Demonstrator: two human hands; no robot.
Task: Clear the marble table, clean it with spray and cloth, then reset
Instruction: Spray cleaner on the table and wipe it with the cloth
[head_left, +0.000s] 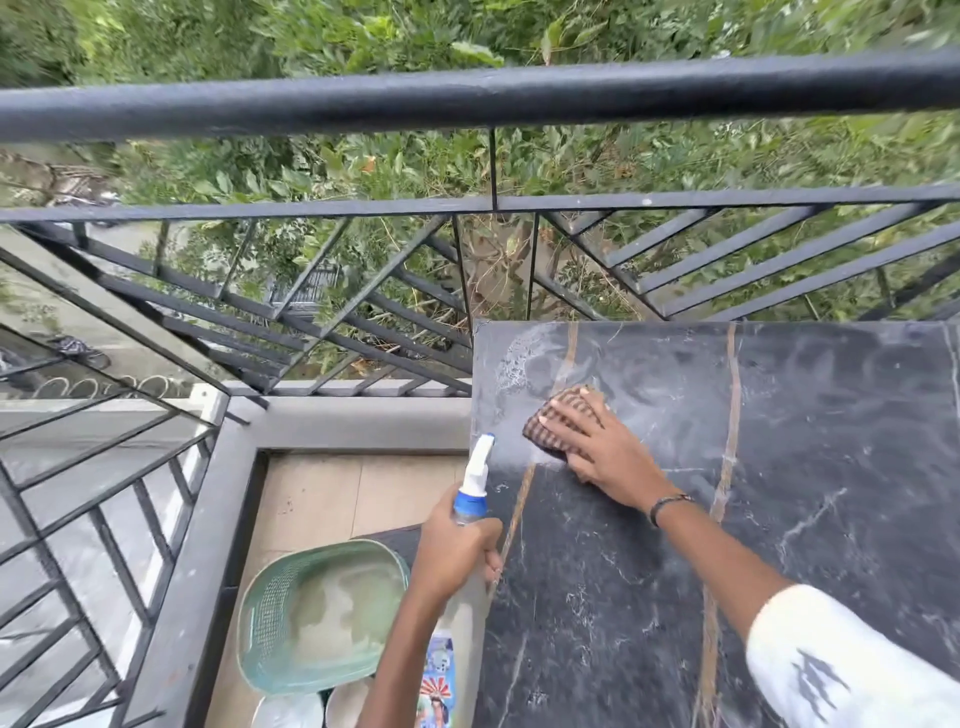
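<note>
Lying beside table (779, 467), green basket (260, 613).

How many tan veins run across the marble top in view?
2: one vein near the table's left edge, passing by the cloth; another vein to its right. More may lie outside the frame.

Colours/patterns, balcony table scene
Marble table (779, 441): black, white veins, tan stripes. Cloth (556, 426) at 12: brown-tan check. Spray bottle (474, 491): white nozzle, blue collar. Basket (270, 613) at 8: pale green mesh.
</note>
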